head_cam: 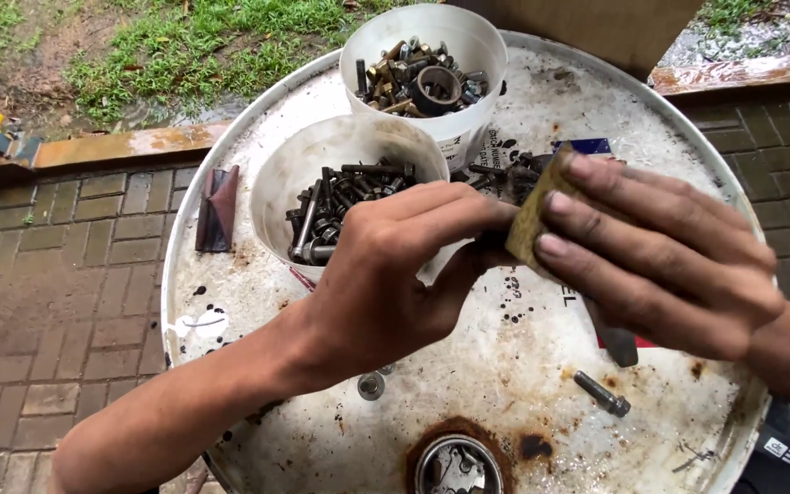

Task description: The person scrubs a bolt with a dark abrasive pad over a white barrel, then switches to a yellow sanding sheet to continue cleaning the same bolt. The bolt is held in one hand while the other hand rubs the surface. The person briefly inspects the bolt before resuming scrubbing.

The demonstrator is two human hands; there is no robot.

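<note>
The left hand (386,274) reaches in from the lower left, forearm slanting up across the drum top (541,402), fingers curled and closed around something small and dark; what it grips is mostly hidden behind the fingers, so I cannot tell what it is. The right hand (660,256) comes in from the right edge with its fingers stretched flat and together, pressing a yellowish-brown pad (530,224) against the spot where the left hand's fingertips meet it. The pad stands tilted on edge between the two hands, above the middle of the drum top.

Two white tubs stand on the far part of the drum top, touching each other. The nearer tub (276,183) holds dark bolts and nuts, and the left hand's knuckles overlap its front rim. The farther tub (468,55) is filled with bolts, nuts and a ring-shaped piece. A small heap of dark hardware (505,178) lies just behind the hands, partly covered by them.

One loose bolt (602,393) lies on the drum top near the right wrist, and one washer (370,385) lies below the left hand. A rusty round opening (457,462) sits at the near edge. One folded rusty metal piece (217,209) rests at the drum's left rim. Brick paving (57,302) and grass (194,46) surround the drum.
</note>
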